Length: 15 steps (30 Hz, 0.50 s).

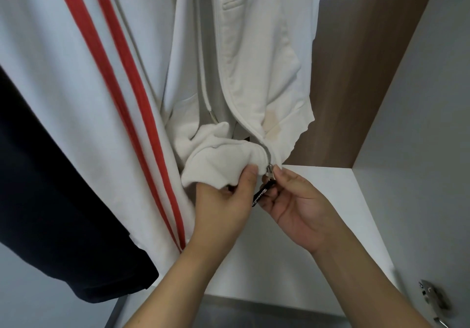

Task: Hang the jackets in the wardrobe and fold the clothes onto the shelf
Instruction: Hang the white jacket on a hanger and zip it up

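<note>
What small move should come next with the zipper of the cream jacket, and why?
Probably draw the zipper slider upward: the right hand pinches it at the hem, the left hand holds the cream jacket beside it, and it hangs open.

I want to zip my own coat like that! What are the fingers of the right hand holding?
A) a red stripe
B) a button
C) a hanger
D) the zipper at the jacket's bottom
D: the right hand pinches the zipper slider at the cream jacket's hem.
</note>
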Motion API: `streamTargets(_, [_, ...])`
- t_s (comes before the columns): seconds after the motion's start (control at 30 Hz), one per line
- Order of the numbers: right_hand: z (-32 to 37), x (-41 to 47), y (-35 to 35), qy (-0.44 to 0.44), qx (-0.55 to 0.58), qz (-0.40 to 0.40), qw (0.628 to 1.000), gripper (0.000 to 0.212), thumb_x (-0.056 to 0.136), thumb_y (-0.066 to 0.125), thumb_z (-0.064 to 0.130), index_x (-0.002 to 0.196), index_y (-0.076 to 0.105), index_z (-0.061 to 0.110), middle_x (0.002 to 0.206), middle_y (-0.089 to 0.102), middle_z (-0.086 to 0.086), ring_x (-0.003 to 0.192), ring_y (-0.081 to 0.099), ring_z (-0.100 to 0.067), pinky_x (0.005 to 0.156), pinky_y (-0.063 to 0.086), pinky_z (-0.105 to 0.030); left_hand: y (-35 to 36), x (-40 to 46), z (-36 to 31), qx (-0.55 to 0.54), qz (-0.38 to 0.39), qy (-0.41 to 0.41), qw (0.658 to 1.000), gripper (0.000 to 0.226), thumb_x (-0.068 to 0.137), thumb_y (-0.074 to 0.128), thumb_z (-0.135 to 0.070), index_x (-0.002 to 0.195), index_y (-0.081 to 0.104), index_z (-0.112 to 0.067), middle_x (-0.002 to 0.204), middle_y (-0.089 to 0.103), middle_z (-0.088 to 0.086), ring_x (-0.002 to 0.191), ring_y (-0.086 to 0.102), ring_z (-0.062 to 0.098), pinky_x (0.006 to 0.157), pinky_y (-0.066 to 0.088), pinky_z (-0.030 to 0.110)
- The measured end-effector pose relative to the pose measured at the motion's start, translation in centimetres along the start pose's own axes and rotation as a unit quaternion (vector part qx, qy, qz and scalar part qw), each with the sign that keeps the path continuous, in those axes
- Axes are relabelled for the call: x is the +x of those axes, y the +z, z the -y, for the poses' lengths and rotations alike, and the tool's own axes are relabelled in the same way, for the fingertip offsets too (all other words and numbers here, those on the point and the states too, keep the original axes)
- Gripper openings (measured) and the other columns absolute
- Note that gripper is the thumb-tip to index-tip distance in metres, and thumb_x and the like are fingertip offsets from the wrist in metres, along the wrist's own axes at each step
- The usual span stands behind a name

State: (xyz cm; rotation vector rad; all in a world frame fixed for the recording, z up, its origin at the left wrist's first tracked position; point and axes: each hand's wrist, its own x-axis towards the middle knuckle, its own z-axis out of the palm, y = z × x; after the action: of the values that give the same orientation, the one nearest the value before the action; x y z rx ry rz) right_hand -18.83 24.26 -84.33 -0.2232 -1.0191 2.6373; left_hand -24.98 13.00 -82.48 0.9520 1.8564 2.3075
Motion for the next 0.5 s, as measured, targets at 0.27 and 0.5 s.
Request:
streamTargets(0.27, [-0.11, 0.15, 0.13, -0.012, -0.053, -0.043, 0.998, 0.007, 0.076, 0.071, 0.025, 0.072, 0.076, 0.021, 0.066, 0.060, 0.004, 0.055, 0.050, -0.004, 0.059, 0.044, -0.018, -0.92, 0.85, 0.69, 0.030, 0.035, -0.092, 0.995, 0.007, 0.085, 0.073, -0.025, 0.091, 0.077, -0.027, 0.094, 0.076, -0.008, 0.095, 0.070, 0.004, 0.080, 0.053, 0.019])
streamTargets(0.5, [-0.69, 0.23, 0.62, -0.055, -0.098, -0.107, 0.988, 0.010, 0.071, 0.072, 0.031, 0.065, 0.075, 0.024, 0.062, 0.050, 0.009, 0.060, 0.039, -0.006, 0.068, 0.031, -0.023, -0.91, 0.08, 1.07, 0.169, 0.048, -0.089, 0.980, 0.027, 0.083, 0.061, -0.052, 0.068, 0.060, -0.028, 0.073, 0.069, 0.009, 0.064, 0.058, 0.010, 0.071, 0.051, 0.031])
